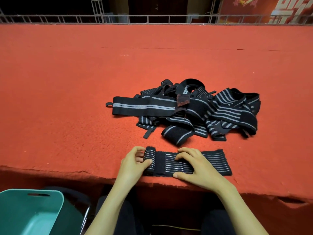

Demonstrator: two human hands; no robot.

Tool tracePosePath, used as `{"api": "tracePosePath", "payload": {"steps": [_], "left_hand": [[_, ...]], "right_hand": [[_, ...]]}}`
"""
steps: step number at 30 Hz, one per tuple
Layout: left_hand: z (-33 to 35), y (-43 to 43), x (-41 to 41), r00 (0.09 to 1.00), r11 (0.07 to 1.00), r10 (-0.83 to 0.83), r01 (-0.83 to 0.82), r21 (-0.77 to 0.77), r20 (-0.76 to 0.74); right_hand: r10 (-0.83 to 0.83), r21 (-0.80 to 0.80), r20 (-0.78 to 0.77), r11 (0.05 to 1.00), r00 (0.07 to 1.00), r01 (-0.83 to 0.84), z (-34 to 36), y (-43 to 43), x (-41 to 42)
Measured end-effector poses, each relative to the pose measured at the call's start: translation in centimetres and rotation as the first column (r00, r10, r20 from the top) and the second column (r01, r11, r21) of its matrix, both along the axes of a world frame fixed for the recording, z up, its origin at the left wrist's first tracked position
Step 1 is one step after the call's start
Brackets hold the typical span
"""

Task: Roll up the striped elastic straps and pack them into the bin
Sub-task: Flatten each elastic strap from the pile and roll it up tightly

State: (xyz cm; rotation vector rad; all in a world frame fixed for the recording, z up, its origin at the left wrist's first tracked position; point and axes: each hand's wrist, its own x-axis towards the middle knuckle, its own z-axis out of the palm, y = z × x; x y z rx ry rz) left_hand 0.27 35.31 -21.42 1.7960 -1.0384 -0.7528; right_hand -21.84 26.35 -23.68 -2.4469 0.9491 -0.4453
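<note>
- Near the front edge of the red table [67, 99], my left hand [133, 164] pinches the rolled end of a striped strap [213, 161].
- My right hand [194, 165] presses its flat part with arched fingers, gripping nothing.
- Behind lies the strap pile [194, 109]; the teal bin [20, 204] stands low at my left.

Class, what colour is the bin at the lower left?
Teal green; the bin shows best in the head view, its only view.
</note>
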Motion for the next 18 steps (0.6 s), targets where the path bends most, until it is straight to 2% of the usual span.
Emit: {"api": "tracePosePath", "payload": {"steps": [6, 10, 18], "left_hand": [[-0.1, -0.6, -1.8, 0.966, 0.996, 0.041, -0.02, -0.086, 0.253], [-0.2, -1.1, -3.6, 0.924, 0.981, -0.04, 0.109, -0.161, 0.38], [0.3, -1.4, -3.6, 0.935, 0.953, -0.207, 0.259, -0.157, 0.289]], "right_hand": [[-0.017, 0.025, -0.033, 1.0, 0.999, 0.018, -0.2, 0.0, -0.6], [-0.051, 0.054, -0.032, 0.997, 0.998, 0.053, -0.4, -0.1, -1.0], [-0.089, 0.088, -0.011, 0.992, 0.996, 0.09, -0.1, -0.3, -1.8]]}}
